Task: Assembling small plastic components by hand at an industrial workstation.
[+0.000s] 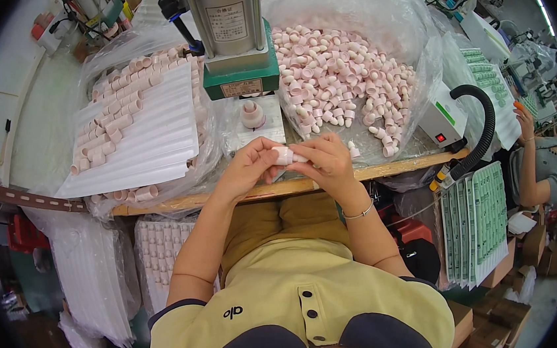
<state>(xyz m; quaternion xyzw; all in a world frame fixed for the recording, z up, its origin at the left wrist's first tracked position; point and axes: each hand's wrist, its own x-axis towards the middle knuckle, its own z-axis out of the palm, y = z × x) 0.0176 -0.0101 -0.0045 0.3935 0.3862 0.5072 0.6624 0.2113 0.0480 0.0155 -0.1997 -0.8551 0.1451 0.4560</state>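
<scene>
Close to the table's front edge, my left hand (249,168) and my right hand (332,164) meet fingertip to fingertip. Between them is a small pale pink and white plastic cap (283,156), lying sideways, gripped from both sides. Whether it is one piece or two fitted together, I cannot tell, as fingers cover its right end. Just beyond my hands, a pink piece (251,107) sits upright in the round holder under a green and grey press (241,78). A heap of pink caps with white rounded plugs (342,69) lies to the right. One loose cap (354,149) rests beside my right hand.
Pink cylinders (130,107) lie in rows on a white foam sheet (155,132) at left. Rightward stand a white box (444,118) with a black hose (487,116) and stacked green-white sheets (473,223). A wooden strip (384,169) edges the table. Another person (543,171) sits far right.
</scene>
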